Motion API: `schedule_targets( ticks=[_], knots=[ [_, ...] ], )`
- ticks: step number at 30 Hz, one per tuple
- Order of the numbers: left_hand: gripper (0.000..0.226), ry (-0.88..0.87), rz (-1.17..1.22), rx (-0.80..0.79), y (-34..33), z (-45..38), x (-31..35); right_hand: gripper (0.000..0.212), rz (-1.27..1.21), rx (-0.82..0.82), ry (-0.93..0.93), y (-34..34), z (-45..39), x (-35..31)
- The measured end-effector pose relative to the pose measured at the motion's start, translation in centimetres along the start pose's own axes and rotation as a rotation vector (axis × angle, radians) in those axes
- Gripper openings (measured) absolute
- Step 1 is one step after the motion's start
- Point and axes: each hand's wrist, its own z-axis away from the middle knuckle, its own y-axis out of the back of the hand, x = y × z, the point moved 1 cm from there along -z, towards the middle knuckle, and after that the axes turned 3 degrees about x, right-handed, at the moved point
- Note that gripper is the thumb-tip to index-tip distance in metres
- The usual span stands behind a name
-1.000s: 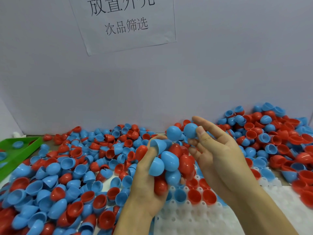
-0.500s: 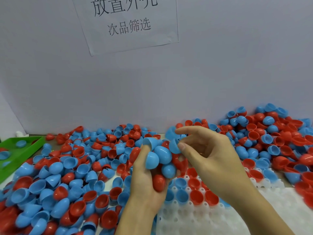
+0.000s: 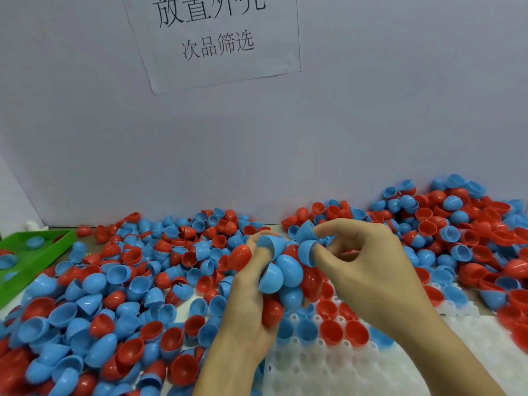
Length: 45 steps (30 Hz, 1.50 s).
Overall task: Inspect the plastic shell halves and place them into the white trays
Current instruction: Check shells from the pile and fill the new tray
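My left hand [image 3: 245, 307] grips a handful of shell halves [image 3: 285, 278], several blue and red, held above the white tray [image 3: 328, 367]. My right hand [image 3: 368, 270] pinches a blue shell half [image 3: 306, 253] between thumb and forefinger, right against the handful. A second blue half [image 3: 305, 231] sits just above it at my fingertip. The tray's far row holds several red and blue halves [image 3: 331, 330] seated open side up in its pockets.
Loose red and blue shell halves [image 3: 114, 295] cover the table on the left and pile up at the right [image 3: 471, 224]. A green tray [image 3: 25, 258] with a few blue halves lies at the far left. A grey wall with a paper sign [image 3: 217, 38] stands behind.
My right hand went from open fingers beside the handful to curling in and pinching a blue half at the handful's top. My left hand kept its grip and barely moved.
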Motion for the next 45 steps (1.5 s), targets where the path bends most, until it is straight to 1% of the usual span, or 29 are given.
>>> schedule_targets(
  ticks=[4,8,11,12,14,15,17,19,21,22,23,27,29,30,32,34,36,39,41,42,44,45],
  knots=[
    [0.071,0.022,-0.003,0.077,0.1,0.1,-0.1,0.019,-0.078,0.011,-0.090,1.0,-0.2,-0.2],
    [0.072,0.022,-0.024,0.102,0.1,-0.1,-0.1,0.021,-0.129,-0.079,-0.186,1.2,-0.2,-0.3],
    [0.087,0.047,-0.064,0.121,0.1,-0.1,-0.1,0.028,-0.104,-0.159,-0.217,1.1,-0.1,-0.1],
    [0.086,0.050,-0.073,0.125,0.2,-0.1,-0.1,0.033,-0.088,-0.198,-0.233,1.1,-0.1,0.0],
    [0.073,0.038,-0.097,0.134,0.4,-0.2,-0.2,0.043,-0.073,-0.260,-0.268,1.3,-0.1,0.1],
    [0.067,0.031,-0.107,0.139,0.4,-0.2,-0.2,0.047,-0.101,-0.274,-0.284,1.4,-0.1,0.1],
    [0.056,0.013,-0.114,0.137,0.5,-0.2,-0.2,0.051,-0.246,-0.293,-0.327,1.6,-0.3,0.1],
    [0.042,-0.003,-0.105,0.130,0.4,-0.2,-0.1,0.049,-0.424,-0.322,-0.373,1.6,-0.4,0.1],
    [0.031,0.000,-0.086,0.129,0.3,-0.2,-0.1,0.033,-0.548,-0.327,-0.405,1.7,-0.6,0.3],
    [0.033,0.004,-0.075,0.126,0.3,-0.1,-0.1,0.024,-0.587,-0.319,-0.421,1.8,-0.6,0.5],
    [0.037,0.003,-0.065,0.121,0.2,-0.1,0.0,0.022,-0.610,-0.304,-0.436,2.0,-0.7,0.8],
    [0.055,-0.007,-0.045,0.115,0.0,0.0,0.1,0.024,-0.568,-0.204,-0.486,3.6,-1.1,2.1],
    [0.057,-0.002,-0.044,0.109,0.1,0.0,0.1,0.026,-0.572,-0.143,-0.523,4.6,-1.1,2.6],
    [0.055,0.005,-0.041,0.099,0.1,0.0,0.0,0.029,-0.535,-0.114,-0.533,5.0,-1.1,2.8],
    [0.056,0.013,-0.031,0.072,0.0,0.0,0.0,0.032,-0.374,-0.061,-0.518,5.8,-1.2,3.2],
    [0.064,0.005,-0.025,0.042,-0.4,0.1,0.1,0.030,-0.177,-0.019,-0.457,6.6,-1.2,3.5],
    [0.063,-0.001,-0.013,0.038,-0.8,0.1,-0.1,0.029,0.014,-0.024,-0.380,7.7,-1.2,3.7],
    [0.050,0.016,0.009,0.095,-1.1,0.0,-0.6,0.027,0.277,-0.140,-0.309,8.8,-0.9,4.2],
    [0.035,0.026,0.006,0.116,-1.1,-0.1,-0.9,0.026,0.441,-0.213,-0.309,8.7,-0.7,5.0],
    [0.032,0.026,0.009,0.117,-1.1,-0.1,-1.0,0.027,0.525,-0.244,-0.317,8.5,-0.6,5.5],
    [0.034,0.025,0.022,0.135,-1.1,0.0,-0.9,0.028,0.674,-0.316,-0.361,7.7,-0.3,6.4],
    [0.041,0.027,0.026,0.143,-1.1,0.0,-0.8,0.030,0.734,-0.348,-0.385,7.3,-0.2,6.9]
  ],
)
